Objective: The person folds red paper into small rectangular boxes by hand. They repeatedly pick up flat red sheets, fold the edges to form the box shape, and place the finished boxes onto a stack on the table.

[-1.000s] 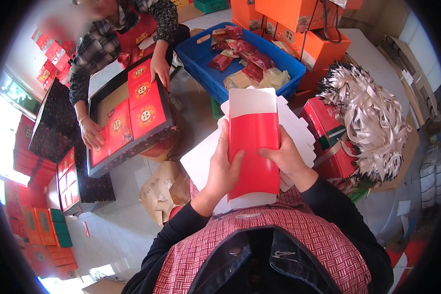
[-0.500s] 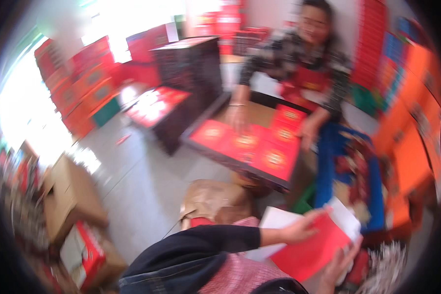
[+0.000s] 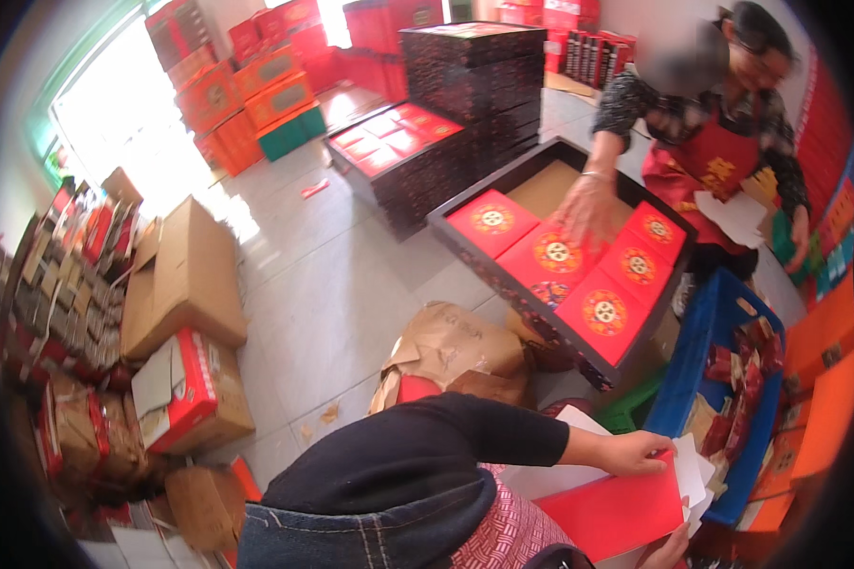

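Note:
A red-and-white folding carton (image 3: 617, 507) lies partly folded at my lap, with white flaps sticking out at its right end. My left hand (image 3: 639, 453) is closed on the carton's upper edge beside these flaps. Along the lower right edge, my right hand (image 3: 669, 550) grips the carton too, partly cut off by the picture's edge. Ahead stands a dark tray (image 3: 550, 322) holding several red boxes (image 3: 557, 251) with round gold emblems. A co-worker's hand (image 3: 588, 209) reaches into that tray over the boxes; their other hand (image 3: 797, 237) hangs to its right.
A blue crate (image 3: 685, 356) with red packets stands to the right, beside stacked orange boxes (image 3: 816, 417). A brown paper-wrapped bundle (image 3: 455, 356) sits in front of me. Cardboard boxes (image 3: 185, 275) line the left; dark stacked trays (image 3: 474, 90) stand farther back.
The view has turned left, so the surroundings sit farther right. Both my hands keep hold of the carton. The co-worker's one hand has left the tray's right edge.

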A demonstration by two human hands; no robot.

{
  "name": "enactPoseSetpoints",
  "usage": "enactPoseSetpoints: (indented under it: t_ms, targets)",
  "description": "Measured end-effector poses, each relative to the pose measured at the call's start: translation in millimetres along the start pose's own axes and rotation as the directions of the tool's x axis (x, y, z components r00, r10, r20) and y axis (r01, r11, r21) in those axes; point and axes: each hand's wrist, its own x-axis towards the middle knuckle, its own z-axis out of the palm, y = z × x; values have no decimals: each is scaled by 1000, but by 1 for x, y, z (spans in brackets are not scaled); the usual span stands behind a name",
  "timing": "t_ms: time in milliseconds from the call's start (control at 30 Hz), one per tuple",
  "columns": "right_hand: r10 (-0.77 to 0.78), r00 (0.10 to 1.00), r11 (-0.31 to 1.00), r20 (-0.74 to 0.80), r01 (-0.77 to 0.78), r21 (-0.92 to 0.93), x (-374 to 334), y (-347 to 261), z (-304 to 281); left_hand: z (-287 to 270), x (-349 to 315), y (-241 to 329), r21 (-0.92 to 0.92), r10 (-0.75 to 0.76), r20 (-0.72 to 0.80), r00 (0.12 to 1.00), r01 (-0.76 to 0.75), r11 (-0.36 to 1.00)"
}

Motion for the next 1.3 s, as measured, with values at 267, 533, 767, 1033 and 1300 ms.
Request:
enactPoseSetpoints:
  t_ms: [267, 533, 767, 1033, 1300]
  targets:
    - [473, 864, 821, -172, -361, 443, 24, -29, 21, -40, -1, 13, -127, -132, 57, 990, 138, 982]
    - [362, 904, 757, -226, -144, 637, 25, -4, 17, -24, 2, 9, -209, -49, -50, 998, 37, 977]
    - [287, 884, 888, 369, -390, 242, 108, -48, -27, -21, 2, 10, -348, -66, -53, 996, 44, 936]
    - [424, 727, 812, 540, -569, 129, 137, -36, -9, -19, 2, 8, -419, -29, -91, 995, -12, 908]
    - [428, 762, 862, 487, -505, 33, 140, -41, -12, -18, 5, 10, -387, -44, -60, 997, 17, 922]
